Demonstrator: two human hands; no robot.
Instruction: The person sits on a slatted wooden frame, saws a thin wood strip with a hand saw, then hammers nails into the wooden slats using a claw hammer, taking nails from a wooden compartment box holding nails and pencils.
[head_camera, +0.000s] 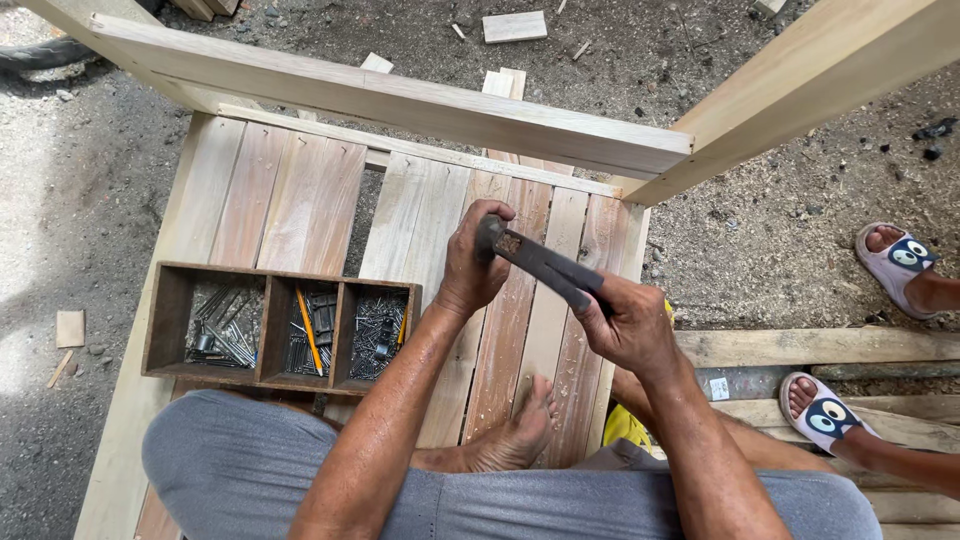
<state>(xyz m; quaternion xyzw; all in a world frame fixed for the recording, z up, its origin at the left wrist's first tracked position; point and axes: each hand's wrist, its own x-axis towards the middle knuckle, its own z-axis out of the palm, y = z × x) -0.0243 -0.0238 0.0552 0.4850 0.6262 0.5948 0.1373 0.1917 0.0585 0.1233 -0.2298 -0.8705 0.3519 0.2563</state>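
Over the slatted wooden panel (300, 200) lying on the dirt ground, the person sits with one bare foot (520, 430) planted on the boards, likely to pin them flat. The right hand (630, 325) is wrapped tight around the dark handle of a hammer (545, 265), holding it low and angled so the head comes up to the left hand. The left hand (475, 262) curls its fingers closed over the hammer's head, thumb on top, seemingly steadying or working at it. That head looks worn, rusty brown at its face. Just beside the left forearm stands a three-compartment wooden box (165, 330) of nails, kept within easy reach. Someone else's sandalled feet (895, 262) wait to the right.
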